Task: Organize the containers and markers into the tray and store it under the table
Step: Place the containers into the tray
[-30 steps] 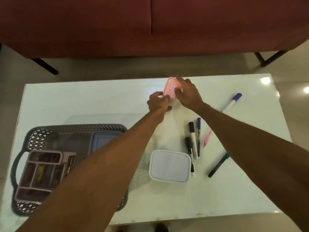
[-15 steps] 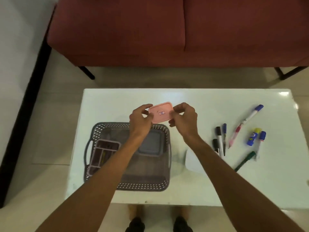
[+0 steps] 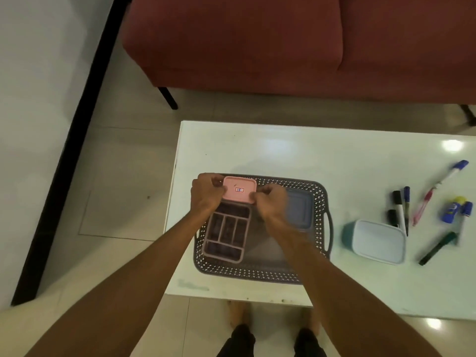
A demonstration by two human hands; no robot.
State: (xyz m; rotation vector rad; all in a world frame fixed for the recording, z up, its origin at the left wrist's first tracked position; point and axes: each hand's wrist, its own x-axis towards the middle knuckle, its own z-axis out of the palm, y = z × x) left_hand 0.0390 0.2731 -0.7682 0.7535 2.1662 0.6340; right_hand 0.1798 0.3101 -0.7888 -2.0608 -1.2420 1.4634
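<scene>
Since the earlier frames the pink container (image 3: 239, 189) has travelled from the far middle of the tabletop (image 3: 283, 150) to the far left corner of the tray (image 3: 260, 275), and the view has swung left with it.

Nearest the camera, two bare forearms reach forward over the tabletop's front edge. The grey perforated tray sits at the left end of the tabletop, one handle showing on its right side. Inside it, at the left, lies a pinkish divided organizer (image 3: 226, 234) with several dark compartments; at the right rear lies a flat grey-blue lidded container (image 3: 300, 210), partly hidden by the right wrist.

Beyond the organizer, the left hand (image 3: 206, 193) pinches the pink container's left end and the right hand (image 3: 270, 202) pinches its right end, fingers closed on it. The container is level, lid up, with a small label on top. Whether it rests on the tray's floor or is still in the air cannot be told.

To the right of the tray, on the tabletop, stands a white-lidded teal container (image 3: 377, 240). Just beyond it lie the markers (image 3: 401, 210): black, blue, pink, green and others, some blurred.

Farthest away is a red sofa (image 3: 257, 42) on the tiled floor.
</scene>
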